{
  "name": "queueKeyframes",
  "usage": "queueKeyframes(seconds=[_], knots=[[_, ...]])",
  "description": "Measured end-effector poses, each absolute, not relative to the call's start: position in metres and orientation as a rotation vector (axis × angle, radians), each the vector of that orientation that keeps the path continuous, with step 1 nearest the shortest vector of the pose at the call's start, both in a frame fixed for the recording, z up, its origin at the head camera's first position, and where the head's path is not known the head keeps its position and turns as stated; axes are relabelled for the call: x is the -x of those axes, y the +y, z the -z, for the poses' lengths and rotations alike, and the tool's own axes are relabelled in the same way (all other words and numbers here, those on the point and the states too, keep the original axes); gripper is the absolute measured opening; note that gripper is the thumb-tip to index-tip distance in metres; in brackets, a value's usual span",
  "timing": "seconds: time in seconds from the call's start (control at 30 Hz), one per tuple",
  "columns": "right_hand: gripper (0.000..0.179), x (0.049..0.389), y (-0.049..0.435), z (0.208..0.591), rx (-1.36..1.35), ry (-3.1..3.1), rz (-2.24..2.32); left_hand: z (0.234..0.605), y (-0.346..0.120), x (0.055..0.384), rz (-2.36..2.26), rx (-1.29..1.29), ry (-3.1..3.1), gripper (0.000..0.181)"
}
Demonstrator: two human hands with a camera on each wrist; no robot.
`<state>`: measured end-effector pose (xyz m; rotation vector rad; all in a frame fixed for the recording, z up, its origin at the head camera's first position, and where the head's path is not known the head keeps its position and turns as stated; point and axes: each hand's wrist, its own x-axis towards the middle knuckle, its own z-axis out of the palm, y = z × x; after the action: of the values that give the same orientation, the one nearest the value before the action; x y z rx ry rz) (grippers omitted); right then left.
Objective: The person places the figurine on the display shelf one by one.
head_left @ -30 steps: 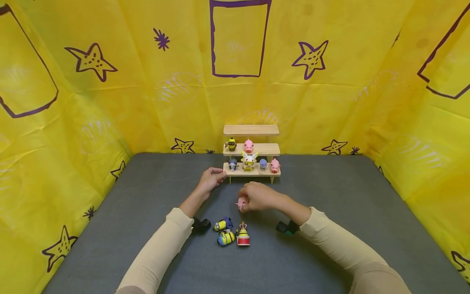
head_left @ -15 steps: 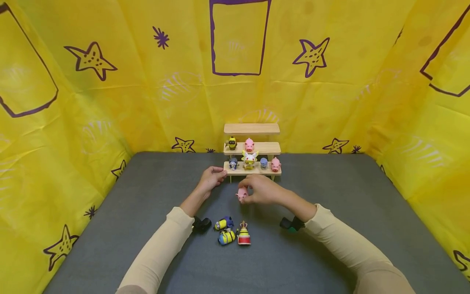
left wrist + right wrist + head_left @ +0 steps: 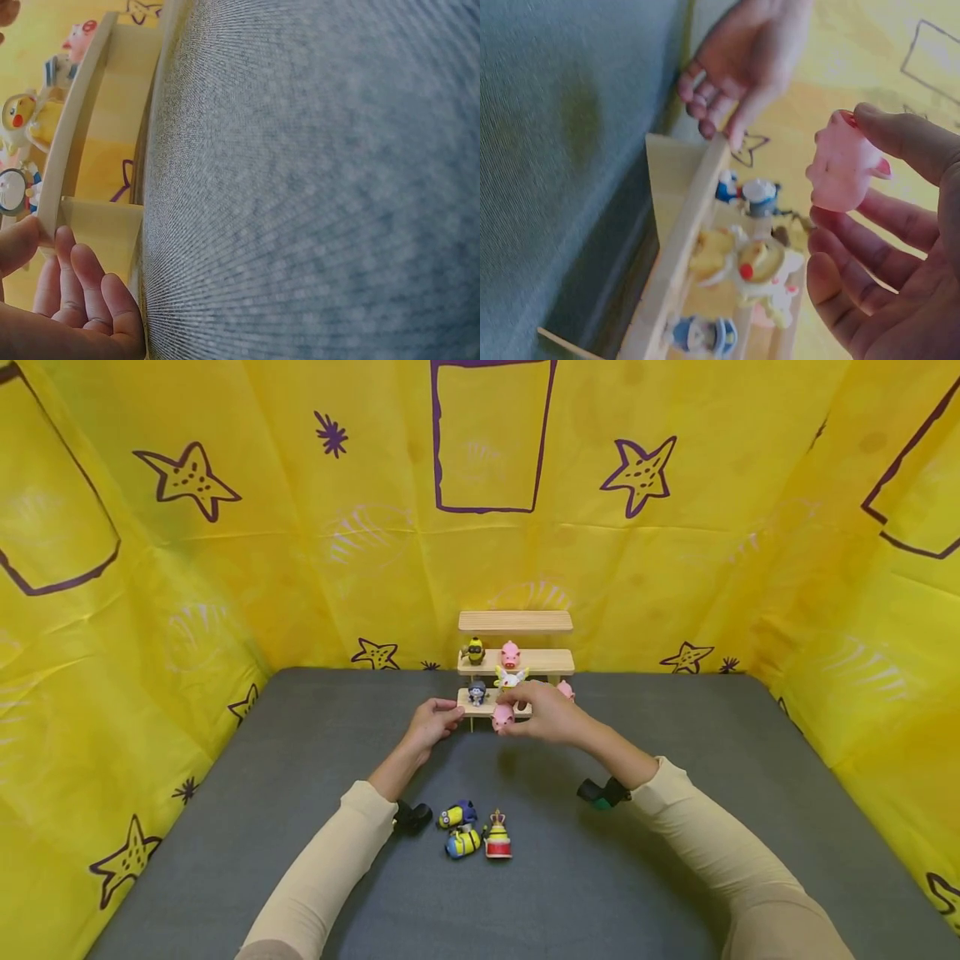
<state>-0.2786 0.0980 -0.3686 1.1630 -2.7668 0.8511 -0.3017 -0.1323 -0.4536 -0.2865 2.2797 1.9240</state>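
My right hand [image 3: 553, 714] pinches a pink pig figurine [image 3: 845, 166] between thumb and fingers, up off the table, just in front of the lowest step of a three-step wooden display stand [image 3: 515, 622]. My left hand [image 3: 433, 722] grips the left end of that lowest step, thumb on top and fingertips beneath. On that step are a small blue-and-white figurine [image 3: 477, 693], a yellow-and-white winged one [image 3: 750, 266], a blue-grey one [image 3: 701, 335] and another pig [image 3: 566, 690], partly hidden behind my right hand in the head view.
The middle step bears a yellow figurine [image 3: 474, 651] and a pink pig [image 3: 510, 654]. On the grey table lie two minion figurines [image 3: 457, 814], beside a crowned red-and-yellow figurine [image 3: 498, 837]. Yellow patterned cloth [image 3: 360, 585] encloses the back and sides.
My right hand has lifted the pig off the table and carried it forward to the lowest step's front edge. The left hand keeps its hold on the stand.
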Motion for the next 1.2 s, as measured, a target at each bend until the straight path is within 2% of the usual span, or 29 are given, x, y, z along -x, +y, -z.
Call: queueKeyframes(seconds=[0.57, 1.2], knots=[[0.044, 0.31, 0.121, 0.347, -0.916, -2.757, -1.064, 0.452, -0.131, 0.303, -1.909, 0.311, 2.268, 0.034], [0.041, 0.345, 0.14, 0.345, -0.724, -2.784, -1.108, 0.455, -0.132, 0.304, -1.898, 0.3, 2.29, 0.033]])
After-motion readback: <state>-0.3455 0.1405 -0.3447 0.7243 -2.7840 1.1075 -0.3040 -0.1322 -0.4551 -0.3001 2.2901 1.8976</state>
